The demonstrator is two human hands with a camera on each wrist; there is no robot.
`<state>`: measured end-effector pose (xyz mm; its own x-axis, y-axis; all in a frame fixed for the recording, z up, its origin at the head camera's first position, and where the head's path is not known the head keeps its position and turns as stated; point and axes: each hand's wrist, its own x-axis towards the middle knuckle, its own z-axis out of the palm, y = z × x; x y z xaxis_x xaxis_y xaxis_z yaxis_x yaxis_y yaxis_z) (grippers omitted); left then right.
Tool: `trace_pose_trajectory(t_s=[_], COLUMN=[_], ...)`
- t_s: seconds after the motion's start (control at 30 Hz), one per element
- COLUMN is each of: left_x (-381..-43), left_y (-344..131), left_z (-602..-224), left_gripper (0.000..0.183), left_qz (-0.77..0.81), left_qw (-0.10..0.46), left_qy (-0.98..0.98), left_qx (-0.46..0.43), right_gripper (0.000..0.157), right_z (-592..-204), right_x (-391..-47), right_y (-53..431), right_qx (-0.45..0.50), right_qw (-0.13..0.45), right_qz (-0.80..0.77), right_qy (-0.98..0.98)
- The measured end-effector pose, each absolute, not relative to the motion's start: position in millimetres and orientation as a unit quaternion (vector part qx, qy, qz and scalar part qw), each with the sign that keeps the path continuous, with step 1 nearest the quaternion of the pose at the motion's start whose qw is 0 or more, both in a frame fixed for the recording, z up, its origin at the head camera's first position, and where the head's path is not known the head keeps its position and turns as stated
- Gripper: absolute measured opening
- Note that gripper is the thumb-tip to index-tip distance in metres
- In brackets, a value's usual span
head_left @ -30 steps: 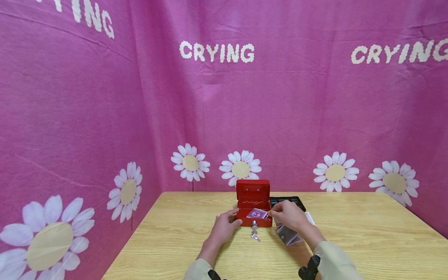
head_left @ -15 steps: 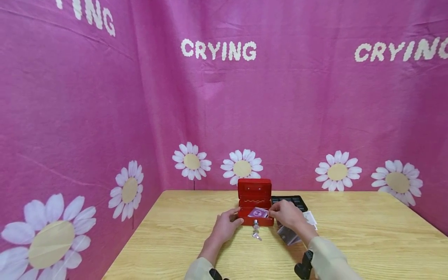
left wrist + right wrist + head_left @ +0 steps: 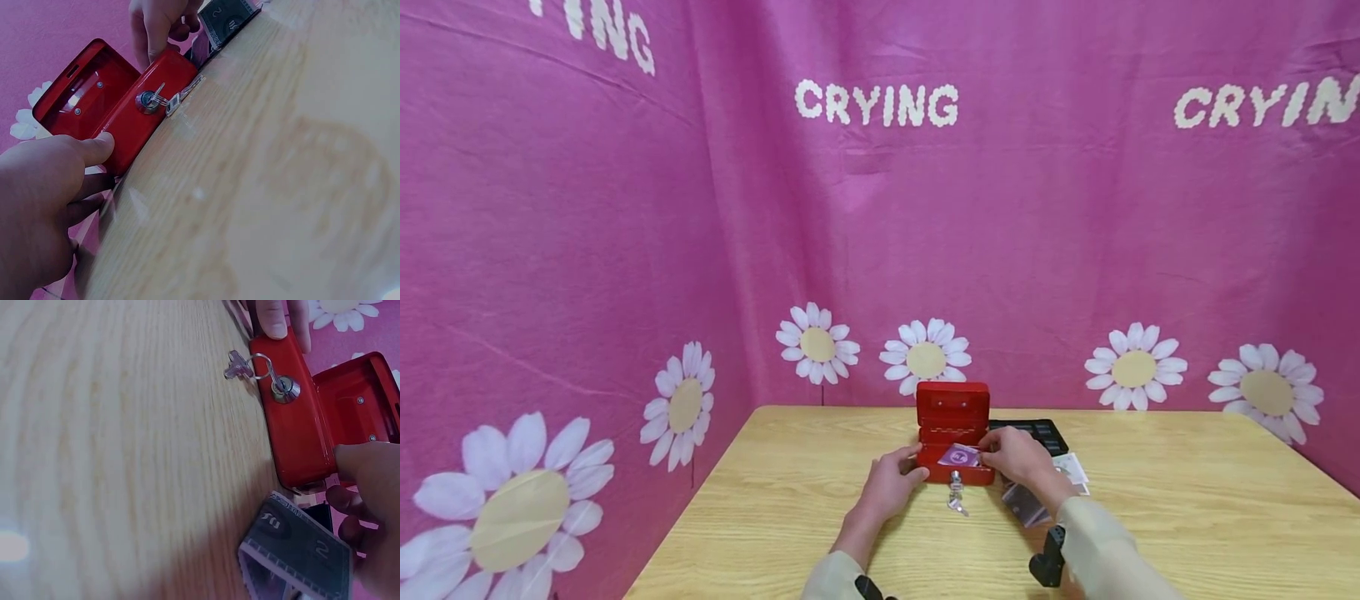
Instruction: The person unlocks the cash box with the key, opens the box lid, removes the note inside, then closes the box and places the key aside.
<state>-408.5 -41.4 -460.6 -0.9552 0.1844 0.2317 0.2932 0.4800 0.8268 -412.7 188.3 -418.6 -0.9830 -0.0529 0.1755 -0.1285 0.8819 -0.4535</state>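
A small red cash box [image 3: 957, 477] stands on the table with its lid raised. Keys [image 3: 957, 500] hang by a ring from the lock on its front. My left hand [image 3: 886, 485] holds the box's left end, thumb on the front corner and fingers along the side. Inside lies a purple note [image 3: 959, 455] with a round pale emblem. At the box's right rim, my right hand [image 3: 1022, 458] has its fingertips curled at the note's right corner. In the right wrist view, the thumb lies over the rim, and the box hides the note.
Folded dark notes [image 3: 1024, 507] lie on the table right of the box, partly under my right wrist. White papers [image 3: 1072, 469] lie farther right. Behind my right hand sits a black compartment tray [image 3: 1049, 435]. A pink curtain [image 3: 1037, 250] backs the wooden table [image 3: 1187, 517].
The head view has turned slightly left. My right forearm has dropped a little, uncovering more of the white papers. The fingertips stay at the box's right rim; the left hand and box keep their places.
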Motion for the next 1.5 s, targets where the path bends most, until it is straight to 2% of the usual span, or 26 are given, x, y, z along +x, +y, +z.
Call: trace_pose_trajectory(t_s=[0.47,0.8,0.97,1.2,1.5], left_x=[-408.9,-411.4,-412.3,-412.0,-411.5], left_y=[-40.0,-40.8,-41.8,-42.6,-42.6], left_z=[-460.4,-463.3,-463.2,-462.4,-462.1], left_gripper=[0.045,0.046,0.046,0.045,0.045], left_qz=[-0.489,-0.485,-0.484,-0.48,-0.479], left_qw=[0.055,0.056,0.054,0.066,0.066], left_qy=[-0.86,-0.862,-0.862,-0.862,-0.863], left_qx=[-0.135,-0.138,-0.137,-0.148,-0.15], right_gripper=[0.031,0.024,0.024,0.014,0.009], right_z=[-412.5,-415.8,-414.9,-417.8,-422.8], right_x=[-421.5,-426.2,-425.8,-425.3,-425.4], right_y=[187.5,183.1,181.8,183.7,184.7], right_qx=[0.068,0.041,0.038,0.045,0.03], right_qw=[0.028,-0.001,-0.002,0.019,0.035], right_qz=[0.233,0.26,0.27,0.264,0.265], right_qy=[-0.97,-0.965,-0.962,-0.963,-0.963])
